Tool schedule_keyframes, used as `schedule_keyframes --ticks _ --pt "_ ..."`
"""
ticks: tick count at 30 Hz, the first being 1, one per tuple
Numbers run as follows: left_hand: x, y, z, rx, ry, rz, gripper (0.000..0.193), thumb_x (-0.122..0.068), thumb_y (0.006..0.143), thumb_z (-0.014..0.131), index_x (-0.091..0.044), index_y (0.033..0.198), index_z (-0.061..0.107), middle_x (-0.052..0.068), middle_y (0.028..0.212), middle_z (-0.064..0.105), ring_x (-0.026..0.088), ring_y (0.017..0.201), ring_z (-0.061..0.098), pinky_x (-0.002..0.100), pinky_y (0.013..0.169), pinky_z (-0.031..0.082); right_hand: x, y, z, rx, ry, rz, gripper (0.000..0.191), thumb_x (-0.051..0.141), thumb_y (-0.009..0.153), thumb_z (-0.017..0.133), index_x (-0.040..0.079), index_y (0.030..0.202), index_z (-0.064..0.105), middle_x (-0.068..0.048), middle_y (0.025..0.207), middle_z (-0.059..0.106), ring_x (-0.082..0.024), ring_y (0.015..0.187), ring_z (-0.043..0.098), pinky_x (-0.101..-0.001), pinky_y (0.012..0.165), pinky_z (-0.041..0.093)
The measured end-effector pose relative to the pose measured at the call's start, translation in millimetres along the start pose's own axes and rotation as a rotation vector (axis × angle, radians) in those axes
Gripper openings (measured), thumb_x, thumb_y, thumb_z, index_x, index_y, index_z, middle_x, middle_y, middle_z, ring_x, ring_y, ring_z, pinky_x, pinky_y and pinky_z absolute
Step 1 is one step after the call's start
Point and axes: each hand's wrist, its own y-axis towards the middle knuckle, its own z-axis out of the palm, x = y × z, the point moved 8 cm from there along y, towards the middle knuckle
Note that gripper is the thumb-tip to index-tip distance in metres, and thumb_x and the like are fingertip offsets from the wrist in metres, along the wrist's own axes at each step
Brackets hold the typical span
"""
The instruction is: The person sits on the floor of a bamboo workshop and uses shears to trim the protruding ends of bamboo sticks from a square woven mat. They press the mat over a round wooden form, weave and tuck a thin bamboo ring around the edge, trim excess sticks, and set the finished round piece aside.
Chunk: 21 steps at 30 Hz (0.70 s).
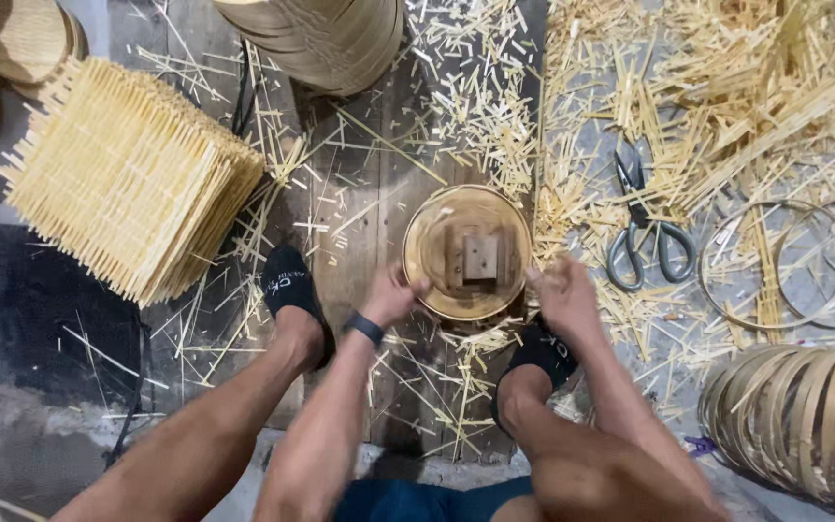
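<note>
We're looking straight down at the round bamboo frame (467, 252), sitting on the dark wooden boards (359, 232) just ahead of our feet, and both hands are on it. Our left hand (391, 295) grips the rim at about eight o'clock, fingers curled closed over the edge; our right hand (561, 295) clasps the opposite side at four o'clock, fingers wrapped around the rim too. Holding it from both sides like this looks like a way to keep the ring steady and level over the small wooden block (480, 256) at its centre. The frame is a smooth, glossy band of bent bamboo, pale gold. At ten o'clock lies a stack of square woven mats (128, 174), slatted and straw-coloured, edges bristling. At two o'clock, scissors (645, 227) with grey handles rest among splintery offcuts (727, 87), within reach of the right hand. Thin hoops (775, 261) lie flat at three o'clock, and a row of bent rings (804, 420) leans at four o'clock
</note>
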Motion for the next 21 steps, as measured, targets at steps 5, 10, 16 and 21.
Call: schedule_keyframes --ticks 5,10,16,21 --pt "-154.3 -53.2 41.0 -0.017 0.289 0.56 0.061 -0.035 0.098 0.068 -0.006 0.15 0.055 0.017 0.119 0.066 0.025 0.111 0.064 0.041 0.097 0.055 50.0 -2.7 35.4 0.382 0.815 0.322 0.087 0.048 0.075 0.073 0.014 0.144 0.034 -0.02 0.138 0.054 -0.034 0.129 0.055 -0.0546 0.087 0.058" --pt "-195.3 -80.3 81.8 -0.203 0.079 0.604 0.054 -0.049 0.109 0.047 -0.013 0.147 0.057 0.015 0.128 0.072 0.02 0.109 0.069 0.036 0.094 0.057 87.1 -9.9 48.9 0.413 1.023 0.218 0.073 0.043 0.079 0.078 0.011 0.139 0.05 -0.01 0.126 0.062 -0.028 0.118 0.06 -0.0464 0.094 0.057" --pt "-203.2 -64.3 73.2 -0.386 0.33 0.66 0.047 -0.048 0.106 0.047 -0.014 0.124 0.074 0.013 0.102 0.08 0.022 0.089 0.079 0.033 0.076 0.061 85.3 -14.4 65.2 0.469 1.163 0.236 0.057 0.034 0.087 0.075 0.006 0.132 0.056 -0.006 0.116 0.067 -0.021 0.108 0.064 -0.0405 0.096 0.051" --pt "-212.8 -53.6 60.4 -0.358 0.335 0.871 0.04 -0.045 0.11 0.054 -0.011 0.116 0.075 0.014 0.103 0.079 0.022 0.091 0.079 0.034 0.08 0.062 87.5 -14.4 76.5 0.481 1.234 0.181 0.053 0.03 0.088 0.073 0.006 0.132 0.055 -0.006 0.117 0.066 -0.02 0.109 0.063 -0.0399 0.096 0.052"
